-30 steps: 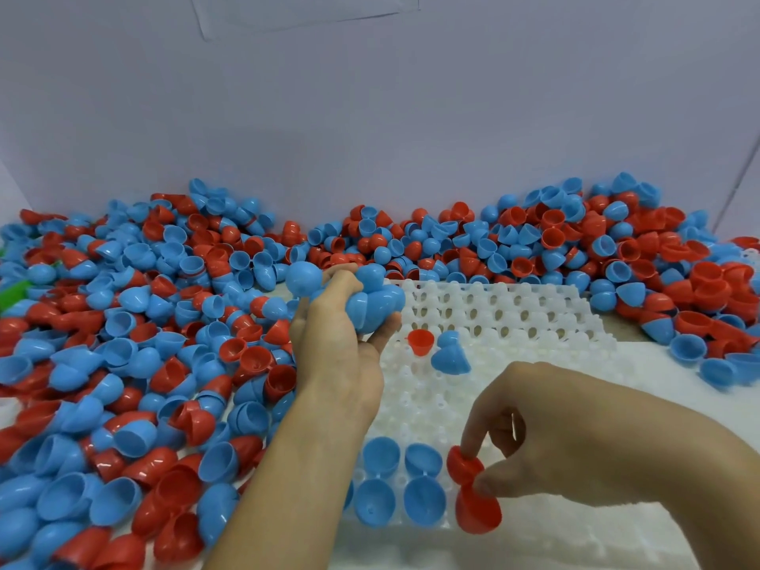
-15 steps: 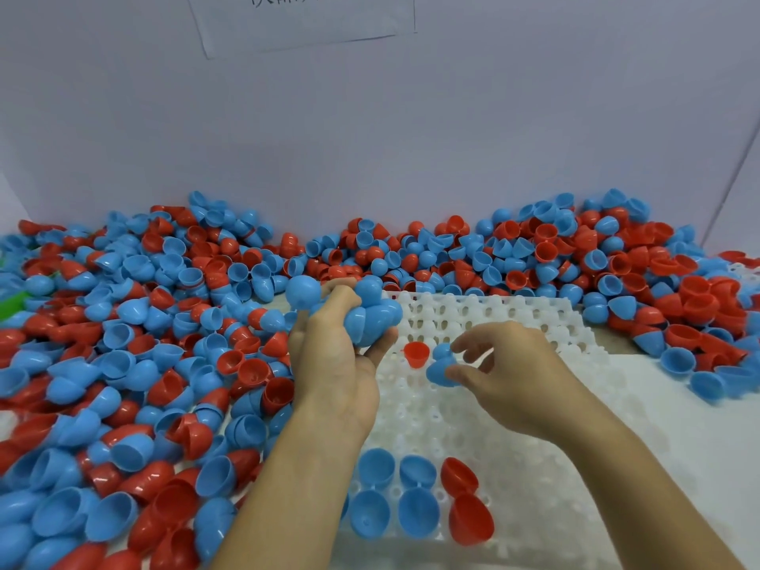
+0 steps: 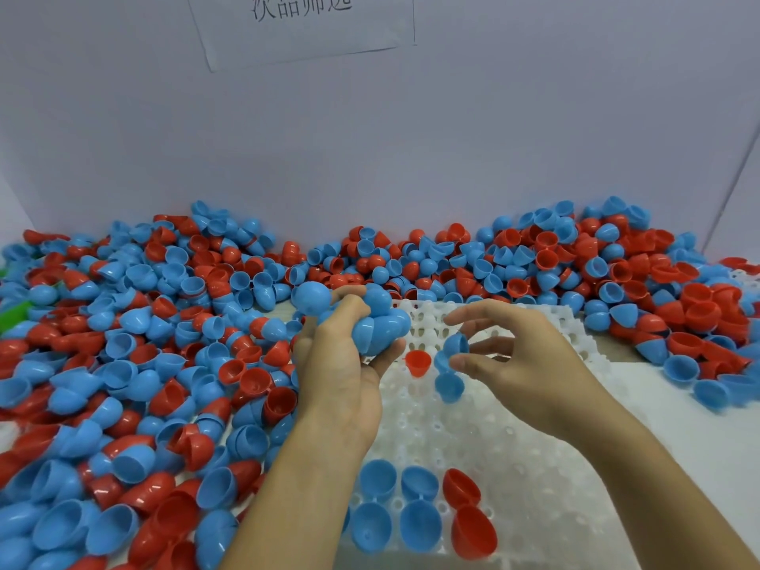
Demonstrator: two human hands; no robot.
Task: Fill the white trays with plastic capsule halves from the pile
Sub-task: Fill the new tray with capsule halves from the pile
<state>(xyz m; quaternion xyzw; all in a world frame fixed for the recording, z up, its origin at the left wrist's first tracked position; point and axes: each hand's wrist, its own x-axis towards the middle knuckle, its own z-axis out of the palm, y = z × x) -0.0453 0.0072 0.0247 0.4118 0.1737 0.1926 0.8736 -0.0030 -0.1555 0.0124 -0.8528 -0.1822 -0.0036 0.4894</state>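
A white tray (image 3: pixel 534 446) is observed on the counter (image 3: pixel 707 425), with the pile (image 3: pixel 164 343) of red and blue capsule halves banked round it from 7 o'clock, past 12, to 3 o'clock.

The left hand (image 3: pixel 341 376) is raised over the tray's 10 o'clock corner; its grip is closed round a bunch of blue halves (image 3: pixel 370 318). The right hand (image 3: pixel 518 355) is held over the tray's far part; a pair of joined blue halves (image 3: pixel 450 364) is pinched between thumb and fingertips, the remaining fingers being spread loosely. Whether this pair hangs clear of the tray or touches it cannot be told.

Progress is judged as early. Six halves are seen seated at the tray's 6 o'clock edge: four blue seated halves (image 3: pixel 395 503) and two red seated halves (image 3: pixel 469 512), open side up. One small red half (image 3: pixel 418 362) is noted near the tray's 11 o'clock area, between the hands. The remaining sockets in view are unfilled, and they form by far the greater part of the tray.

A second tray's edge (image 3: pixel 740 277) is partly seen at 2 o'clock, largely covered by the pile; its state cannot be determined. A printed sheet (image 3: pixel 304 26) is fixed to the wall at 12 o'clock.
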